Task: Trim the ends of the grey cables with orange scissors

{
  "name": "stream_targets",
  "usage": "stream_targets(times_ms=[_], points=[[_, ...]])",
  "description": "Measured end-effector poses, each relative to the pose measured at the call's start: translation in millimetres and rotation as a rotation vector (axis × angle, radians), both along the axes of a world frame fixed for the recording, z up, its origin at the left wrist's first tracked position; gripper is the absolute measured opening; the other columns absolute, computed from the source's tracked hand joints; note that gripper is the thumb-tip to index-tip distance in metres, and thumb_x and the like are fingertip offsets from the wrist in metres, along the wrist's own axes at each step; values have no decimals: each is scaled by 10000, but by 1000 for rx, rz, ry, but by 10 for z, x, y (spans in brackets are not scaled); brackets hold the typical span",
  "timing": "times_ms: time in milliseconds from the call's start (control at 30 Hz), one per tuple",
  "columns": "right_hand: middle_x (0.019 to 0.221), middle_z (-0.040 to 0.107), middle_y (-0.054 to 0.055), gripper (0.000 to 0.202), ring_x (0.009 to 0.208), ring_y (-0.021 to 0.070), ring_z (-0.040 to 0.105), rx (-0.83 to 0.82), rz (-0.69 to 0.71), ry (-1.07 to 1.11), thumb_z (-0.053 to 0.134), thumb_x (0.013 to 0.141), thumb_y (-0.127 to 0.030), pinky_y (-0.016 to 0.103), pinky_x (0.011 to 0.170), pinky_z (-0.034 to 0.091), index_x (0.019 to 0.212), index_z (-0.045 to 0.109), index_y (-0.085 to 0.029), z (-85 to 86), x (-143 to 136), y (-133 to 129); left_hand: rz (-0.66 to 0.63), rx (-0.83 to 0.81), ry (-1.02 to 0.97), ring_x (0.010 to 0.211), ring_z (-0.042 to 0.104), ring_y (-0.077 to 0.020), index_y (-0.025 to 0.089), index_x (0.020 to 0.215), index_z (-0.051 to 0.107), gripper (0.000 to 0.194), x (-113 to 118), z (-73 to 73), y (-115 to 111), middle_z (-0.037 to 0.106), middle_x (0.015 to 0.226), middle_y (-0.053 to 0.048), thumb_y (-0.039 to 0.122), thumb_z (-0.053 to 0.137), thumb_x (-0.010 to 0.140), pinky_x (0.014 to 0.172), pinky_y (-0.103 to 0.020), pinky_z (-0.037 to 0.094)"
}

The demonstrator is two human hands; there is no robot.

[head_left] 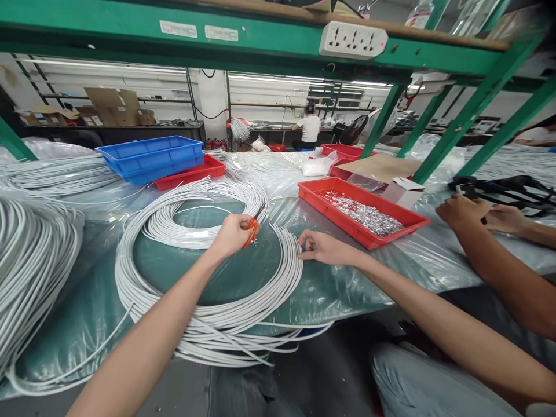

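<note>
My left hand (235,233) is closed around a small orange-handled tool (251,233) that looks like scissors; its working end is too small to make out. It hovers over the inside of a large coil of white cables (130,260). My right hand (324,248) is at the coil's right side, with thumb and forefinger pinched at the outermost cable (299,255), close to the fanned-out cable ends (282,229). A second white cable coil (191,236) lies behind, partly overlapped by the first.
A red tray (365,213) of small shiny metal parts stands behind my right hand. Blue trays (152,159) sit on a red tray (195,172) at the back left. More cables (35,278) lie left. A green shelf beam (269,37) spans above; a co-worker's hands (464,209) are at right.
</note>
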State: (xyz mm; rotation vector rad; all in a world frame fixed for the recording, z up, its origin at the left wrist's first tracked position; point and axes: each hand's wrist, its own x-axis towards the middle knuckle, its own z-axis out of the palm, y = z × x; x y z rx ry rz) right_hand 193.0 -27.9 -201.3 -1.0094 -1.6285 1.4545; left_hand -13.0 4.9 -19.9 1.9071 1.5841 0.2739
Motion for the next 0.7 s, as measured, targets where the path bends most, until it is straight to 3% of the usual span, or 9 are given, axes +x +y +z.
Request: stream_targets(times_ms=[233,300,400,500,567,700], points=[[742,586,-6,337,659,138,536,35,-190,320,687,754,-389,283,654,440,843,415,-210,215,-140,-218,-18,1,-9,504,487,-98,133,685,606,177,5,-12,-8,552,561,12,303,616,731,464,-194,337],[753,611,3,276,659,145,547,100,-200,201,650,784,-388,281,648,428,842,446,-211,301,-162,-241,-21,3,-7,514,498,-103,132,688,609,184,7,-4,-9,566,575,6,310,619,731,470,-196,350],[736,642,10,216,659,175,569,169,-259,-239,610,821,-413,286,603,365,811,519,-217,400,-126,-224,-19,20,6,520,500,-104,130,698,612,188,4,11,-4,566,575,6,314,615,738,479,-198,358],[660,633,28,361,641,203,574,109,-237,-546,560,848,-522,297,574,310,661,540,-213,434,-60,-189,-23,32,18,511,493,-102,134,674,594,179,0,14,-4,548,556,14,300,615,736,475,-197,342],[636,617,29,398,610,191,554,61,-155,-543,549,846,-541,295,568,306,627,542,-208,411,-50,-170,-32,30,25,499,486,-100,139,649,575,192,-2,8,-10,540,544,19,305,622,734,465,-196,326],[602,517,-3,392,552,131,441,30,-82,-277,547,825,-534,272,546,300,640,500,-192,286,-105,-150,-54,28,33,496,480,-98,140,622,560,219,-5,-3,-19,539,541,20,313,623,742,456,-195,302]])
